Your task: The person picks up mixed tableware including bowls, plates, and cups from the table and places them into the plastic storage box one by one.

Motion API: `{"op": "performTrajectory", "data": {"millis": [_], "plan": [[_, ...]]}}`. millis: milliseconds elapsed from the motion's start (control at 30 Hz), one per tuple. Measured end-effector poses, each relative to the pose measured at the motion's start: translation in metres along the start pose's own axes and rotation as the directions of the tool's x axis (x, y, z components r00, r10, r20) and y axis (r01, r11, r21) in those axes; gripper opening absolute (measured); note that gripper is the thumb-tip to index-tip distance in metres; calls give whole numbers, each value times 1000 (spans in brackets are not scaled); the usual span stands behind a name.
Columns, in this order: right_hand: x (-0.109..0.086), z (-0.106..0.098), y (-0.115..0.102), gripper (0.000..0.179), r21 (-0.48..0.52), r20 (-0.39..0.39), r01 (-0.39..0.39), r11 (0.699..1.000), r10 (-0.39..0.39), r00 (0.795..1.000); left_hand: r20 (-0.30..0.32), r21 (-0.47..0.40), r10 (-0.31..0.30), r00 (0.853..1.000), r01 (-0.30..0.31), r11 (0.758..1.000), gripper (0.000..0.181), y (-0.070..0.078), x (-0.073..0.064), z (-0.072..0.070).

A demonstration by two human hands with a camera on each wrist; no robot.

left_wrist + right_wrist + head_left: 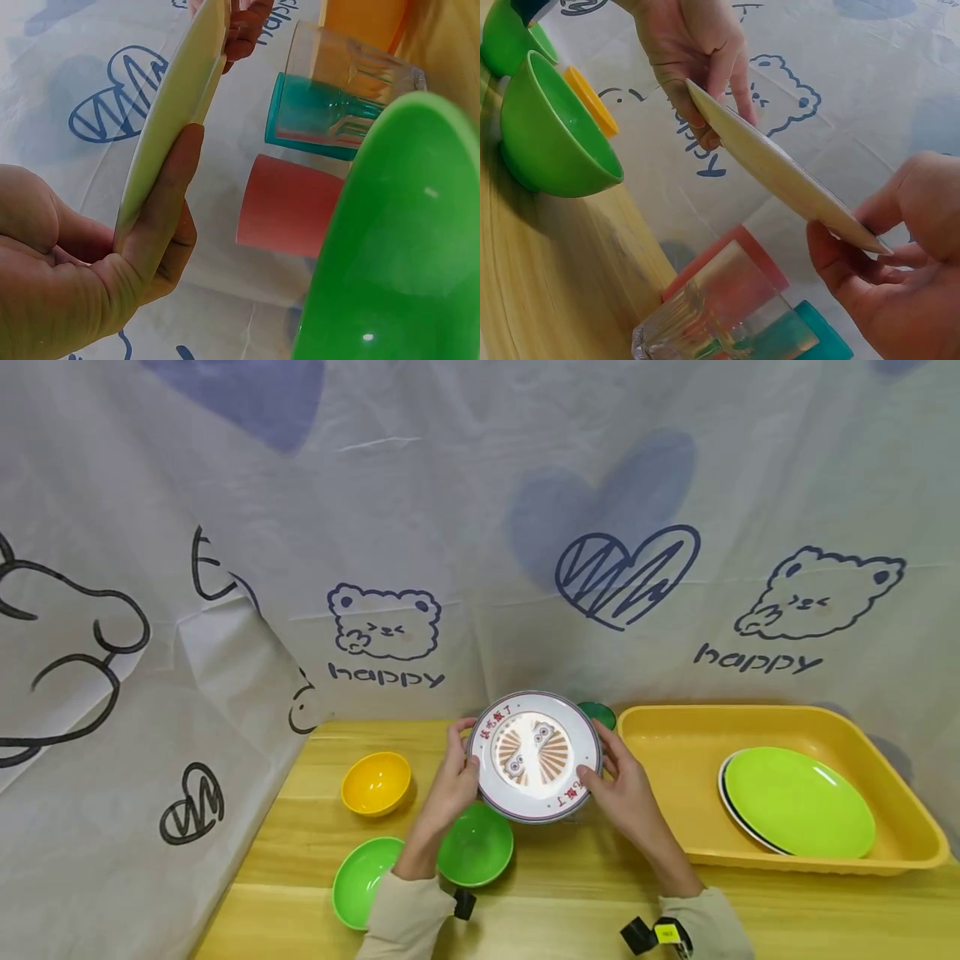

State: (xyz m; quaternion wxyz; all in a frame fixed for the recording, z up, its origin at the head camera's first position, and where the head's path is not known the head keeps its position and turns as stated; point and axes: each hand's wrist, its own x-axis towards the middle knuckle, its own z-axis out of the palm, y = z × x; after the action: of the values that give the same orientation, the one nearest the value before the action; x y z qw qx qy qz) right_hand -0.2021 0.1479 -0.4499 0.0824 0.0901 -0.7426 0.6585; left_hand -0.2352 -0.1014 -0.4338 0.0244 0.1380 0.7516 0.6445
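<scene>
A white plate with a dark rim, red characters and a brown printed picture is held up over the table, its face tilted toward the head camera. My left hand grips its left edge, thumb on the front and fingers behind. At the opposite edge my right hand pinches the rim the same way. In the right wrist view the plate appears edge-on between both hands. Behind it stand a clear glass, a teal cup and a pink cup, mostly hidden in the head view.
Two green bowls and a yellow bowl stand at left on the wooden table. At right, a yellow tray holds a lime-green plate over a white, dark-rimmed one. A printed cloth hangs behind.
</scene>
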Motion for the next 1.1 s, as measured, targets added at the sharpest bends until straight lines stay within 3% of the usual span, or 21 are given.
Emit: {"op": "performTrajectory", "data": {"millis": [267,467,567,700,867,1100], "plan": [[-4,-2,1,67,14,19,20,1000,-20,1000,4,6,2,1000,-2,1000,53,2,-4,3],[-7,-13,-2,61,-29,-8,36,999,-36,999,80,-1,-15,997,15,1000,57,4,-5,1],[-8,-24,-6,57,-65,-27,45,997,-47,999,115,6,6,993,-7,1000,53,4,-5,1],[-10,-43,-10,54,-151,-63,82,985,-92,994,123,113,42,992,-56,992,42,4,-6,-1],[-16,-72,-15,54,-272,-123,92,958,-130,984,85,310,75,994,-98,946,32,4,-11,-12],[-24,-118,-21,49,-470,-283,-47,882,-100,954,58,381,67,996,-84,921,31,6,-19,-33]]}}
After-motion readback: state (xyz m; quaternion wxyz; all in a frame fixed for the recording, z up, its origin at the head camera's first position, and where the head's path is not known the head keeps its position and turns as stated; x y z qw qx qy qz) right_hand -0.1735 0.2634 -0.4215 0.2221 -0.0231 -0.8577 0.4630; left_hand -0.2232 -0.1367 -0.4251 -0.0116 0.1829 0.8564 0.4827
